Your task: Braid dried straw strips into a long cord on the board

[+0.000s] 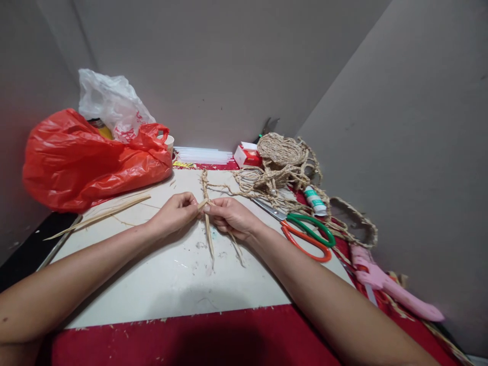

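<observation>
Both my hands meet near the middle of a white board, at the lower end of a short straw braid [205, 183]. My left hand [177, 209] is closed, pinching a straw strand at the braid's left side. Close against it, my right hand [231, 216] pinches the strands on the right with thumb and forefinger. Below the fingers, loose straw ends [209, 241] hang down over the board, and another strand [237, 249] sticks out under my right hand. A thin twisted cord runs from the braid toward the coil at the right.
On the white board [160, 284] lie loose straw strips [102, 216] at left and scissors [305, 229] at right. Behind stand a red plastic bag [91, 162], clear sticks [204, 155], a small box [247, 154] and coiled braided rope [284, 150]. A pink glue gun [392, 284] lies far right.
</observation>
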### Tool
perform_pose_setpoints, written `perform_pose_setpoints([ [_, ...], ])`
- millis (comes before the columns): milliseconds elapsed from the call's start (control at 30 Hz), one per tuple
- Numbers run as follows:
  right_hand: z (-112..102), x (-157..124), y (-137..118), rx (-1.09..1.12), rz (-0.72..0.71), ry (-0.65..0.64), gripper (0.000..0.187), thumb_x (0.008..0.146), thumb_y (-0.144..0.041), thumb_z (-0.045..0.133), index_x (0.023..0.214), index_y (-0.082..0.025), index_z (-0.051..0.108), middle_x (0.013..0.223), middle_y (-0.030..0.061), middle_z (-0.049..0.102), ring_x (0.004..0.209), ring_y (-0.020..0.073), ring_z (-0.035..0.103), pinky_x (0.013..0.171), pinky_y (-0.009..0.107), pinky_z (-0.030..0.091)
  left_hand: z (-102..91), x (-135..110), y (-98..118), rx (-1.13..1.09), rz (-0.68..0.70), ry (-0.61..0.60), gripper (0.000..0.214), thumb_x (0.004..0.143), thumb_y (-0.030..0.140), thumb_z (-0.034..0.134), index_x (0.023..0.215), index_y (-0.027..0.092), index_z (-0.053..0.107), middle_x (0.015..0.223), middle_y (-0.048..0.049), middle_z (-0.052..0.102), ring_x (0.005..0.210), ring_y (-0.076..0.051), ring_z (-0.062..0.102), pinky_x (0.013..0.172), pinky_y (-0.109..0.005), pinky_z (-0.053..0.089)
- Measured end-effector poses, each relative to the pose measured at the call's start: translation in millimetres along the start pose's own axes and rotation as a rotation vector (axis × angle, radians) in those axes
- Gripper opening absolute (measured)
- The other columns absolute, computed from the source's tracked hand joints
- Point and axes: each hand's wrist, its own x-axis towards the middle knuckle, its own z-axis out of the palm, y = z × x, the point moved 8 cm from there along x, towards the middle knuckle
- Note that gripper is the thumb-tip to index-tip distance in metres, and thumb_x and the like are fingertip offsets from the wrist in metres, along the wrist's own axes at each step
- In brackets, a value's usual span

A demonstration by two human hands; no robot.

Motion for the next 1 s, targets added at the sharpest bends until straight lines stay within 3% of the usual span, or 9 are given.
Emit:
perform_pose_setpoints([
  [100, -3, 1, -1, -0.026, -0.026, 0.050, 0.029, 0.063, -0.034, 0.073, 0.061, -0.015, 0.051, 0.037, -0.0105, 0.033, 0.031, 0.0018, 0.020, 0.030, 0.018, 0.011, -15.9, -3, 17, 0.236, 0.115, 0.112, 0.009, 0.070, 0.022, 0.055, 0.067, 0.015, 0.050, 0.068, 0.0011, 0.054, 0.055, -0.007, 0.046, 0.051, -0.020, 0.035],
  [167, -4, 1, -1, -0.044, -0.040, 0.085, 0.029, 0.064, -0.033, 0.071, 0.059, -0.015, 0.049, 0.036, -0.0100, 0.033, 0.030, 0.0019, 0.020, 0.030, 0.018, 0.011, -19.2, -7, 27, 0.273, 0.147, 0.135, 0.007, 0.070, 0.022, 0.055, 0.068, 0.015, 0.053, 0.065, 0.0022, 0.053, 0.053, -0.007, 0.044, 0.051, -0.020, 0.034],
  [300, -5, 0, -3, -0.055, -0.056, 0.147, 0.023, 0.064, -0.029, 0.069, 0.058, -0.015, 0.052, 0.035, -0.0095, 0.033, 0.031, 0.0020, 0.020, 0.031, 0.018, 0.011, -1.0, -17, 32, 0.188, 0.104, -0.013, 0.012, 0.073, 0.026, 0.055, 0.069, 0.015, 0.056, 0.057, 0.0037, 0.050, 0.050, -0.007, 0.042, 0.051, -0.020, 0.034],
  [400, -5, 0, -3, -0.043, -0.050, 0.162, 0.021, 0.061, -0.027, 0.070, 0.059, -0.014, 0.054, 0.035, -0.0096, 0.033, 0.031, 0.0019, 0.020, 0.031, 0.018, 0.010, 11.5, -21, 30, 0.245, 0.095, -0.090, 0.023, 0.077, 0.033, 0.053, 0.064, 0.014, 0.056, 0.054, 0.0031, 0.049, 0.051, -0.008, 0.042, 0.052, -0.021, 0.034],
  [567, -6, 1, -1, -0.034, -0.046, 0.144, 0.023, 0.061, -0.030, 0.072, 0.062, -0.013, 0.057, 0.035, -0.0102, 0.032, 0.031, 0.0019, 0.019, 0.031, 0.018, 0.009, -2.9, -15, 26, 0.431, 0.179, 0.115, 0.026, 0.073, 0.036, 0.060, 0.062, 0.017, 0.046, 0.055, 0.0039, 0.047, 0.053, -0.009, 0.042, 0.051, -0.021, 0.031],
  [633, -7, 2, 0, -0.041, -0.051, 0.138, 0.025, 0.062, -0.031, 0.072, 0.059, -0.013, 0.055, 0.035, -0.0099, 0.032, 0.031, 0.0017, 0.019, 0.031, 0.018, 0.008, -4.2, -11, 18, 0.345, 0.139, 0.104, 0.027, 0.071, 0.035, 0.062, 0.066, 0.018, 0.043, 0.055, 0.0047, 0.048, 0.052, -0.008, 0.043, 0.050, -0.020, 0.031],
  [800, -6, 2, -1, -0.069, -0.072, 0.138, 0.026, 0.065, -0.034, 0.070, 0.060, -0.013, 0.055, 0.035, -0.0093, 0.033, 0.032, 0.0019, 0.020, 0.032, 0.018, 0.010, 8.0, -7, -3, -0.055, -0.074, -0.058, 0.033, 0.069, 0.030, 0.066, 0.080, 0.021, 0.036, 0.049, 0.0075, 0.051, 0.046, -0.008, 0.047, 0.049, -0.019, 0.034],
  [900, -5, 0, -4, -0.087, -0.077, 0.150, 0.026, 0.065, -0.035, 0.070, 0.063, -0.012, 0.058, 0.035, -0.0090, 0.033, 0.032, 0.0023, 0.020, 0.032, 0.019, 0.010, 10.6, -8, -6, -0.177, -0.156, -0.061, 0.035, 0.067, 0.023, 0.068, 0.084, 0.020, 0.037, 0.048, 0.0087, 0.052, 0.043, -0.006, 0.046, 0.049, -0.018, 0.035],
  [1000, -3, -1, -5, -0.101, -0.070, 0.143, 0.027, 0.066, -0.036, 0.069, 0.067, -0.011, 0.060, 0.036, -0.0084, 0.035, 0.032, 0.0025, 0.020, 0.033, 0.019, 0.010, 11.1, -9, -9, -0.243, -0.222, -0.041, 0.034, 0.066, 0.016, 0.065, 0.090, 0.020, 0.041, 0.055, 0.0044, 0.059, 0.049, -0.009, 0.055, 0.052, -0.019, 0.040],
])
